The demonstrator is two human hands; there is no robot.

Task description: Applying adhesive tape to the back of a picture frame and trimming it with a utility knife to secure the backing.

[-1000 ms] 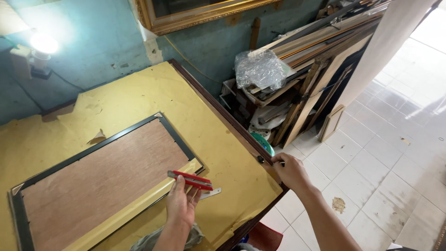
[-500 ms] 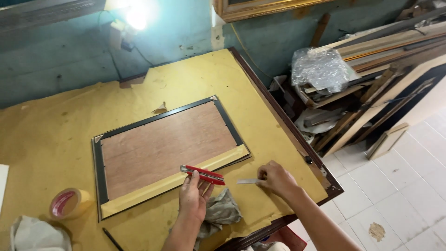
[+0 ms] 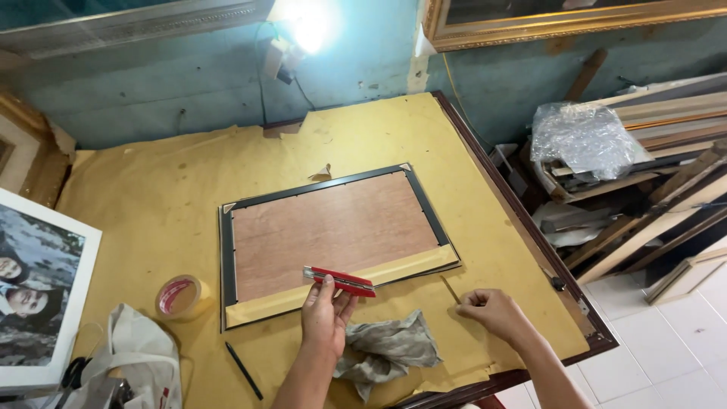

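Head view. Left hand (image 3: 326, 314) raised over the near edge of the frame (image 3: 333, 235), fingers closed round a red knife (image 3: 339, 280). The knife lies crosswise on the fingertips, thumb on its left end, the right end sticking out past the fingers over the tape strip (image 3: 341, 284) along the frame's near side.

Right hand (image 3: 492, 310) rests on the table (image 3: 151, 197) just right of the frame's near right corner, fingers curled into a loose fist. A thin stick-like thing (image 3: 450, 288) runs from its fingertips toward the frame; cannot tell whether the fingers grip it or only touch it.

The frame lies face down, brown backing board up, dark rim around, near the middle of the yellow-papered table.

A grey rag (image 3: 382, 352) lies crumpled between the two forearms, touching the left wrist. A roll of tape (image 3: 182, 297) sits just left of the frame. A black pen (image 3: 243, 369) lies near the left forearm. A white bag (image 3: 140, 360) and a framed photo (image 3: 38, 288) sit at the far left.
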